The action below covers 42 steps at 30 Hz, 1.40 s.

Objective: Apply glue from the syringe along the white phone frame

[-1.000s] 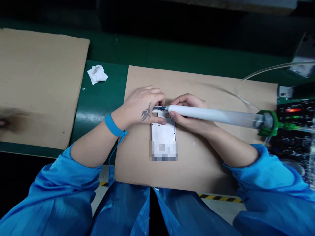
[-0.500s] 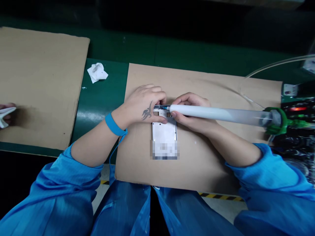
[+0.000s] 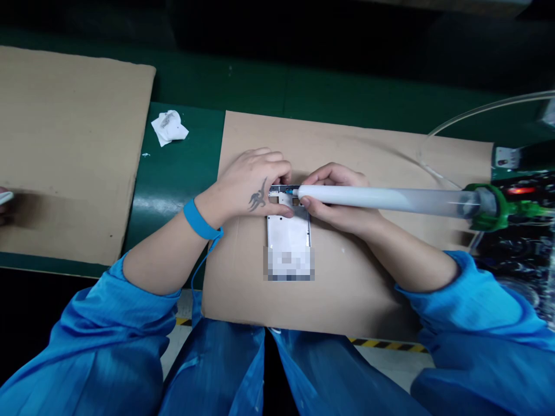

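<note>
A white phone frame [image 3: 288,233] lies flat on a brown cardboard sheet [image 3: 347,144]. My left hand [image 3: 251,188] curls over its top left corner, thumb pressed on the frame, holding it down. My right hand [image 3: 336,199] grips a long white dispensing syringe [image 3: 381,199] near its nozzle, fingers wrapped round the barrel. The syringe's blue tip rests at the frame's top edge, between my two hands. A green cap [image 3: 488,207] closes the syringe's far end. A blue wrist strap [image 3: 197,219] circles my left wrist.
A clear hose [image 3: 472,112] arcs from the syringe toward the right. A second cardboard sheet [image 3: 65,144] lies to the left, with another person's fingertips [image 3: 3,202] at its edge. A crumpled white wipe [image 3: 169,128] sits on the green bench. Dark equipment [image 3: 520,242] crowds the right side.
My hands and the syringe have barely shifted on the frame. The other person's hand at the left edge came in with something white, then drew back out.
</note>
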Tool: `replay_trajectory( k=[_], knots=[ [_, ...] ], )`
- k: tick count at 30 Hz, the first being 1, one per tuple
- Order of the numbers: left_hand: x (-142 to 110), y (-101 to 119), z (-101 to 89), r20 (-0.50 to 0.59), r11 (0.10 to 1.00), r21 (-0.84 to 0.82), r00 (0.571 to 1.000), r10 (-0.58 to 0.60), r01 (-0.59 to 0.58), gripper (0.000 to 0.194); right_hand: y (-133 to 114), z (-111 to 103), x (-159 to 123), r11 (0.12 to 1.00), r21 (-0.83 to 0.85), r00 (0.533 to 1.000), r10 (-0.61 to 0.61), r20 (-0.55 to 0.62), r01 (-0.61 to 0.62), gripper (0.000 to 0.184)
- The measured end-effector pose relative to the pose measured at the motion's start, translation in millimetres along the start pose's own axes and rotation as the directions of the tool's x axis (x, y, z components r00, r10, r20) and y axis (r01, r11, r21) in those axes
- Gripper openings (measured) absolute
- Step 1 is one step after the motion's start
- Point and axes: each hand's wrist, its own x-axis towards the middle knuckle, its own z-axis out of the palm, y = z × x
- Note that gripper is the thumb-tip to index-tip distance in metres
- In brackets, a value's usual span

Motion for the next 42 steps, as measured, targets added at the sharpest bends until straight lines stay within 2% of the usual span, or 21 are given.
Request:
replay_trajectory(
  k=[6, 18, 27, 33, 42],
  knots=[
    [-0.2, -0.4, 0.0, -0.002, 1.0, -0.008, 1.0, 0.012, -0.012, 0.057, 0.3, -0.2, 0.0, 1.0, -0.001, 1.0, -0.001, -0.001, 0.001, 0.041],
    [0.3, 0.1, -0.4, 0.02, 1.0, -0.003, 1.0, -0.009, 0.009, 0.058, -2.5, -2.0, 1.5, 0.999, -0.016, 1.0, -0.03, -0.01, 0.029, 0.031],
    [0.3, -0.6, 0.5, 0.01, 1.0, -0.002, 1.0, 0.005, -0.005, 0.062, -0.8, -2.3, 0.4, 0.998, -0.054, 0.999, -0.009, -0.039, 0.007, 0.037],
    [0.3, -0.6, -0.1, 0.03, 1.0, 0.005, 0.999, -0.01, 0.01, 0.063, -0.8, -2.1, -0.9, 1.0, -0.01, 0.998, -0.019, -0.058, 0.018, 0.031],
    [0.0, -2.0, 1.0, 0.03, 1.0, -0.001, 0.999, -0.011, 0.011, 0.068, 2.7, -4.9, -1.3, 1.0, 0.006, 0.999, 0.015, -0.039, -0.015, 0.038]
  ],
)
